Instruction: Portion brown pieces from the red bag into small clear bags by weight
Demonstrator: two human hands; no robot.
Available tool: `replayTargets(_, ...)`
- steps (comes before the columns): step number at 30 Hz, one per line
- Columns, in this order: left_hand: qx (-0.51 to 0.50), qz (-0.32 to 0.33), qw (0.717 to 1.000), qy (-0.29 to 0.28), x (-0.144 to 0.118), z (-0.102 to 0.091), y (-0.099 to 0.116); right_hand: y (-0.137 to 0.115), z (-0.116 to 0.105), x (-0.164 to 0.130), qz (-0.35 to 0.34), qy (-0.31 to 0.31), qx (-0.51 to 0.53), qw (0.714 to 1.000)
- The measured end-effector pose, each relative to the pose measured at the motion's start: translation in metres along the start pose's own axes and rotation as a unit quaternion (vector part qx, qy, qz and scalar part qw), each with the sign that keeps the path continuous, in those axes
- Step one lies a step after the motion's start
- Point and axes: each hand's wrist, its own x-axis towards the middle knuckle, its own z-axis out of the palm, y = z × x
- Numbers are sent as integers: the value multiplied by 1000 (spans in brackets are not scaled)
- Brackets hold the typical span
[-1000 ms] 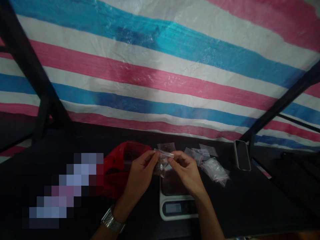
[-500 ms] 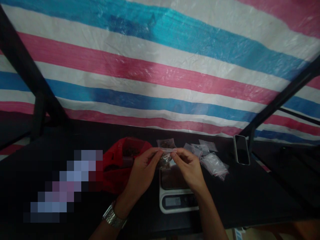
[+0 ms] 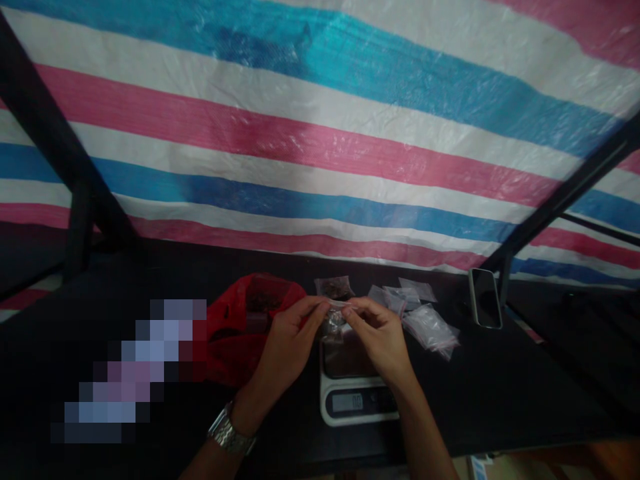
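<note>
A small clear zip bag hangs between my hands, above the back of a white digital scale. My left hand pinches the top edge of the bag at its left side; a metal watch is on that wrist. At the right side of the same edge, my right hand pinches with thumb and finger. The scale's display reads 0.0, and its dark pan is partly covered by my right hand. Just behind lies another zip bag with brown bits in it.
A red bag holding brown loose material stands open on the left. To the right lie several flat zip bags and a phone leaning near a black frame bar. Striped plastic sheeting rises behind the black table.
Both hands stay pinched on the zip bag's top edge, with the fingers shifting slightly along it. The whole view has moved a little; the other things lie as before.
</note>
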Motion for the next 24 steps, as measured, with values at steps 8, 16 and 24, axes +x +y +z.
replayTargets(8, 10, -13, 1000, 3, 2, 1, -2, 0, 1, 2, 8, 7, 10, 1000)
replayTargets(16, 22, -3, 999, -23, 1, 1, 1, -2, 1, 0, -3, -6, -7, 1000)
replayTargets(24, 33, 15, 999, -16, 1, 3, 3, -5, 2, -1, -32, -8, -28, 999)
